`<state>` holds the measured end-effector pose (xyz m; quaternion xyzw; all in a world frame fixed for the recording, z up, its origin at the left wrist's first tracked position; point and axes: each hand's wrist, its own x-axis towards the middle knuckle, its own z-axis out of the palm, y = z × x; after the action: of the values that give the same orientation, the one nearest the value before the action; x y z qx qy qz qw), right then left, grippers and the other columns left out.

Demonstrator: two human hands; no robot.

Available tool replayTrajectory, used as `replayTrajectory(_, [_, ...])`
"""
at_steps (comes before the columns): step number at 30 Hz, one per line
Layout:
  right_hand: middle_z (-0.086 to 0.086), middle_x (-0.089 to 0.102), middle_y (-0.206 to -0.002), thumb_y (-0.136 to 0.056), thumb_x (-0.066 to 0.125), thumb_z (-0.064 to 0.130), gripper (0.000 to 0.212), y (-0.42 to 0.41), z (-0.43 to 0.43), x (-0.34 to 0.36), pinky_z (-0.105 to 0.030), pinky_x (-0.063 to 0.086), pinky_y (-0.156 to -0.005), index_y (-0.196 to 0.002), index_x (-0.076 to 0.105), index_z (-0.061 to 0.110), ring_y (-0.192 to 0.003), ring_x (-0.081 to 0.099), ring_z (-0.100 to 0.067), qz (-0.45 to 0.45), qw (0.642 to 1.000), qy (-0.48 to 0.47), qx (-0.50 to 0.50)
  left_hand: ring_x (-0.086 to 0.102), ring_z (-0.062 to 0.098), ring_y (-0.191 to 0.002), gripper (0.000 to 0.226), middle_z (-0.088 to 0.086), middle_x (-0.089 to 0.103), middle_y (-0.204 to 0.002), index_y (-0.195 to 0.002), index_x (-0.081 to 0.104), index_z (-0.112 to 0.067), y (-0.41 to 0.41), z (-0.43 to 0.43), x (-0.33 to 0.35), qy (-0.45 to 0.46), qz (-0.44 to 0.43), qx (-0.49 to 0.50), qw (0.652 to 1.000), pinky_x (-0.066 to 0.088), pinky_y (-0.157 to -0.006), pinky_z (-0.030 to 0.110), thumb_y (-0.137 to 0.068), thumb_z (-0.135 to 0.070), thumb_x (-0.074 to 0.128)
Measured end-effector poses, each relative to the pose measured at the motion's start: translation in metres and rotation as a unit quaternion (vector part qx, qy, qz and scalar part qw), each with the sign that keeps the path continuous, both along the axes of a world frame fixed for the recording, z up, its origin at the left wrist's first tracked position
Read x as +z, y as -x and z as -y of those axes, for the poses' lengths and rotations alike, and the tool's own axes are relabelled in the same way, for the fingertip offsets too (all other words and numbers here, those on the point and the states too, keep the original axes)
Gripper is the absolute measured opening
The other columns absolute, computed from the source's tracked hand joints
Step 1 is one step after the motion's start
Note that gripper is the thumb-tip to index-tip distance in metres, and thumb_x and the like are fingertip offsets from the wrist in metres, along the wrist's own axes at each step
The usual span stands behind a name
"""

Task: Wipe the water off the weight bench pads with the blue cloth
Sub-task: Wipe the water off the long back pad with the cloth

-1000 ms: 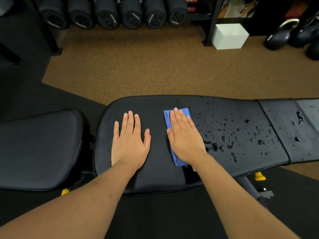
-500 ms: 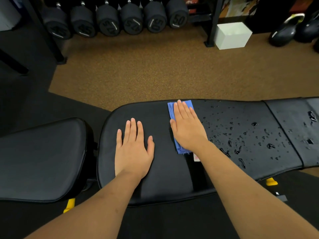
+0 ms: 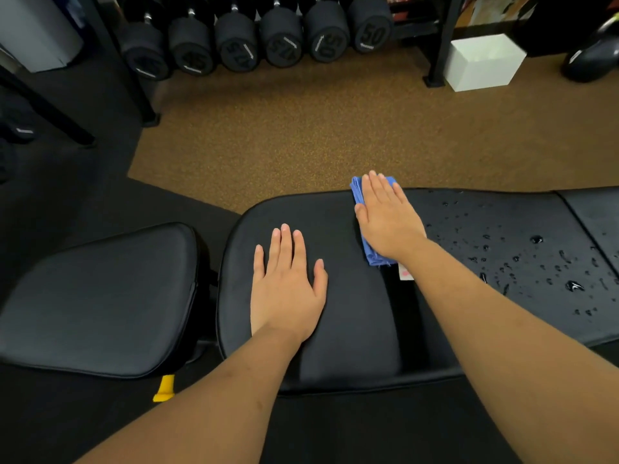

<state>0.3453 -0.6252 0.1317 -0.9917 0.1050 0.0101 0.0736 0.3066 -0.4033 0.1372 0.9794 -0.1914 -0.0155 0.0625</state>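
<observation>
A black weight bench runs across the view, with a long back pad (image 3: 361,313) in the middle and a separate seat pad (image 3: 100,296) at the left. My right hand (image 3: 385,219) lies flat with straight fingers on a folded blue cloth (image 3: 375,257), pressing it onto the back pad at its far edge. The cloth's far end (image 3: 356,187) reaches past the pad's rim. My left hand (image 3: 284,289) rests flat and open on the dry part of the pad. Water drops (image 3: 536,262) cover the pad to the right of the cloth.
A rack of black dumbbells (image 3: 261,38) stands at the back. A white box (image 3: 482,61) sits on the brown floor (image 3: 301,135) beside a black rack leg (image 3: 438,45). A yellow bench knob (image 3: 164,388) shows under the seat pad. Another pad section (image 3: 596,216) continues at the right.
My right hand has slid the blue cloth away from me, from the middle of the pad to its far edge. My left hand stays flat in place.
</observation>
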Motion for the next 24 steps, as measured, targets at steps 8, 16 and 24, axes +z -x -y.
replayTrajectory(8, [-0.005,0.000,-0.166,-0.104,0.006,0.044,0.064,0.179,-0.060,0.004,-0.041,0.010,-0.125,-0.158,0.002,0.009,-0.154,-0.002,-0.017,-0.009,1.000,-0.027,0.012,-0.009,0.016,-0.155,0.070,0.005,-0.001,-0.169,-0.161,0.006,-0.014,0.002,0.000,-0.001,-0.012,0.004,-0.001,1.000,0.002,-0.126,0.045,-0.103,-0.052,0.006])
replayTrajectory(16, [-0.007,-0.003,-0.167,-0.105,0.009,0.041,0.064,0.108,-0.034,-0.002,-0.036,-0.001,-0.125,-0.158,0.000,0.008,-0.154,-0.006,-0.018,0.000,1.000,-0.004,-0.004,-0.004,0.017,-0.156,0.069,0.006,0.005,-0.169,-0.161,0.010,-0.013,0.002,-0.001,-0.001,-0.001,0.019,0.000,1.000,0.003,-0.126,0.045,-0.104,-0.051,0.011])
replayTrajectory(24, [-0.004,-0.006,-0.167,-0.103,0.004,0.044,0.065,0.160,-0.050,0.004,-0.037,0.000,-0.125,-0.158,-0.002,0.010,-0.153,-0.008,-0.015,-0.008,1.000,-0.021,0.013,0.000,0.020,-0.156,0.069,0.008,0.009,-0.168,-0.160,0.013,-0.011,0.006,-0.002,-0.002,-0.007,0.032,0.001,0.999,0.006,-0.126,0.046,-0.104,-0.050,0.012])
